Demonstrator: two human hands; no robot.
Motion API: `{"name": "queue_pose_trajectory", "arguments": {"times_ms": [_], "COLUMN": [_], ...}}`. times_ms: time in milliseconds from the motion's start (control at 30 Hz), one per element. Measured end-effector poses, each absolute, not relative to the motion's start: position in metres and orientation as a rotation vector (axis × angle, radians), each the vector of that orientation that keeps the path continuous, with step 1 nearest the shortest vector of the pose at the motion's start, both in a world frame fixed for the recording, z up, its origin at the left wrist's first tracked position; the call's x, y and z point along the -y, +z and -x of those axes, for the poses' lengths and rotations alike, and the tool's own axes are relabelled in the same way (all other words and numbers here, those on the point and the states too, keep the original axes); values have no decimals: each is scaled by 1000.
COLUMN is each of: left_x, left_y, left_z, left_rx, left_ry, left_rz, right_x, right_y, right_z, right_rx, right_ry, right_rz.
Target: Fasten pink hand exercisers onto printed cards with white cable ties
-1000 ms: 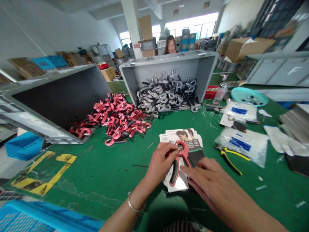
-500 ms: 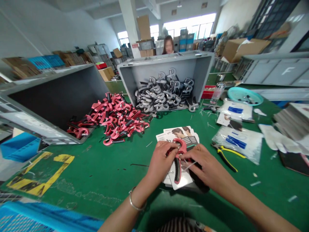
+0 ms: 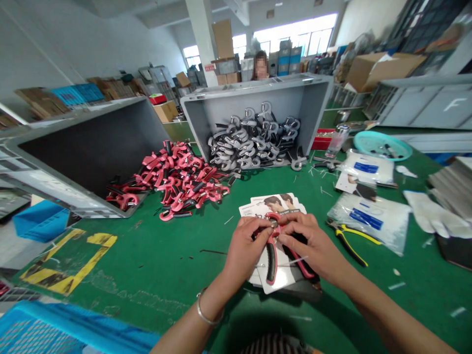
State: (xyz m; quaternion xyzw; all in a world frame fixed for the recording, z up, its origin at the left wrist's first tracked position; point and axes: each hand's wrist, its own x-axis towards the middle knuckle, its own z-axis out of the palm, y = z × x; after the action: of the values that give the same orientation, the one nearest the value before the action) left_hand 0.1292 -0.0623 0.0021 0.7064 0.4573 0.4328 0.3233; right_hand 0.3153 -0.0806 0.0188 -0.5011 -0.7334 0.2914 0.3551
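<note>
A red-and-black hand grip strengthener (image 3: pixel 272 260) lies over a stack of printed cards (image 3: pixel 252 209), its handles spread toward me. My left hand (image 3: pixel 248 246) is closed, thumb and fingertips pinching its curved head from the left. From the other side my right hand (image 3: pixel 308 243) is closed on the head too, thumb and fingers bent close to the left fingertips. A thin white plastic tie (image 3: pixel 297 261) sticks out below my right thumb, across the handles. Fingers hide where the tie meets the strengthener.
Red grip strengtheners (image 3: pixel 188 179) spill from a tipped grey crate (image 3: pixel 84 115) at left. Grey ones (image 3: pixel 254 137) fill another crate (image 3: pixel 309 108) behind. To the right lie yellow-and-black cutting pliers (image 3: pixel 350 243), bags of white ties (image 3: pixel 372 221), a white glove (image 3: pixel 431 214) and a turquoise tray (image 3: pixel 400 152). A person (image 3: pixel 260 66) is beyond.
My right hand has shifted up over the strengthener's head, uncovering more of its right handle. The tie's visible end now points farther right. My left hand keeps its pinch. The view has turned slightly.
</note>
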Motion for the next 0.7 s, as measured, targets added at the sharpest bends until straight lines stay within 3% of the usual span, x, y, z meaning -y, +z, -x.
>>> {"name": "queue_pose_trajectory", "arguments": {"times_ms": [700], "left_x": [62], "left_y": [4], "left_z": [-127], "left_rx": [-1143], "left_ry": [1101], "left_rz": [-2007], "right_x": [72], "right_y": [18], "right_z": [-317], "right_rx": [1986], "right_ry": [844], "right_rz": [1290]}}
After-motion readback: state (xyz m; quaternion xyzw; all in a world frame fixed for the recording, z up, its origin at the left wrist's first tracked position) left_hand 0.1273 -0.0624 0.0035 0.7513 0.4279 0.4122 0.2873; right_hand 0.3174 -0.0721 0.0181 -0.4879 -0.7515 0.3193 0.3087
